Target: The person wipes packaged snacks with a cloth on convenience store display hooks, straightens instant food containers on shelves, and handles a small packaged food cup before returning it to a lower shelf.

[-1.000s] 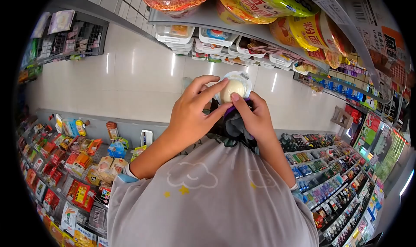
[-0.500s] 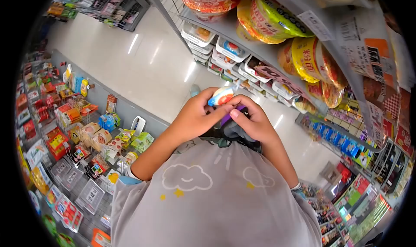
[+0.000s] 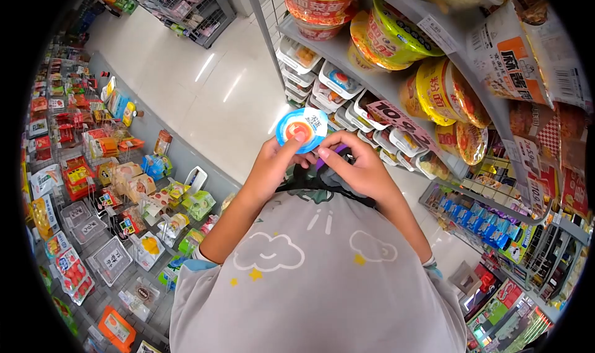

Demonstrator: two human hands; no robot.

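Observation:
My left hand [image 3: 282,158] grips a small round snack pack [image 3: 302,130] with a blue rim and white lettering. Its thumb lies over the orange picture on the lid, which faces up toward me. Close beside it, my right hand [image 3: 356,164] is curled around a soft-looking purple-and-dark-grey item [image 3: 328,173]. Much of that item is hidden by the fingers, so its kind cannot be made out. The right fingertips are near the pack's lower edge; whether they touch it I cannot tell. Both hands are in front of my grey cloud-print shirt [image 3: 322,278].
On the right, a shelf holds instant noodle bowls [image 3: 446,92] above stacked white food trays [image 3: 334,80]. A pink price tag [image 3: 400,120] hangs there. To the left runs a low display [image 3: 93,198] of packaged snacks. Pale tiled floor [image 3: 204,99] lies between them.
The snack pack has turned from nearly edge-on to face up, in my left hand. The right hand remains close beside it. The camera view has shifted slightly.

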